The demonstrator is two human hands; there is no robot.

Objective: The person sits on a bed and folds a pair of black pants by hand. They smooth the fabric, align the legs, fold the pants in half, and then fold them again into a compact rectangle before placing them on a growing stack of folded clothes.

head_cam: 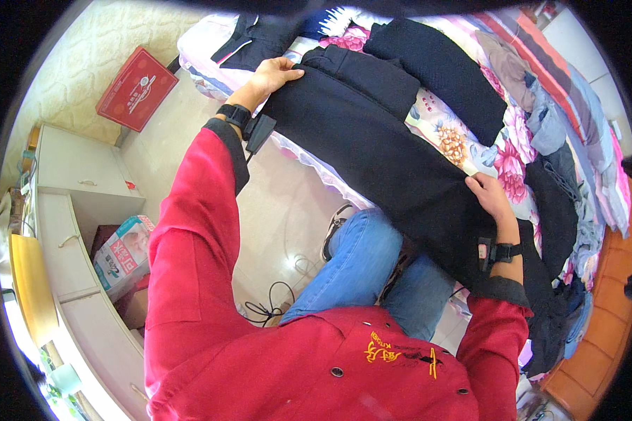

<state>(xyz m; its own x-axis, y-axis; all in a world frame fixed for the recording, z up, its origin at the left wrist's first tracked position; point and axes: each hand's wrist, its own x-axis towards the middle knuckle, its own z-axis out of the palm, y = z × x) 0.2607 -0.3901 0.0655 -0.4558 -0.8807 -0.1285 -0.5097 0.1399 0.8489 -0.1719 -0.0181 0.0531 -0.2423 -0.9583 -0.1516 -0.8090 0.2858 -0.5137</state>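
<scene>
A long black garment [379,158], apparently trousers laid lengthwise, stretches across the bed's near edge and partly over my lap. My left hand [276,76] pinches its far-left end between thumb and fingers. Farther right, my right hand [490,194] grips the upper edge, thumb on top. Just beyond lies a folded layer of black cloth [363,73]; whether it belongs to the same garment I cannot tell. A separate dark knitted-looking garment [442,73] rests behind it on the floral bedspread [453,144]. The held garment's lower right end is partly hidden by my right forearm.
More dark clothes [263,42] lie at the bed's far left. Crumpled grey clothes [545,121] and a striped cloth [558,68] are heaped right, beside an orange padded bed edge [590,326]. A red box [137,89], white cabinet [79,163] and black cable [268,305] are leftward.
</scene>
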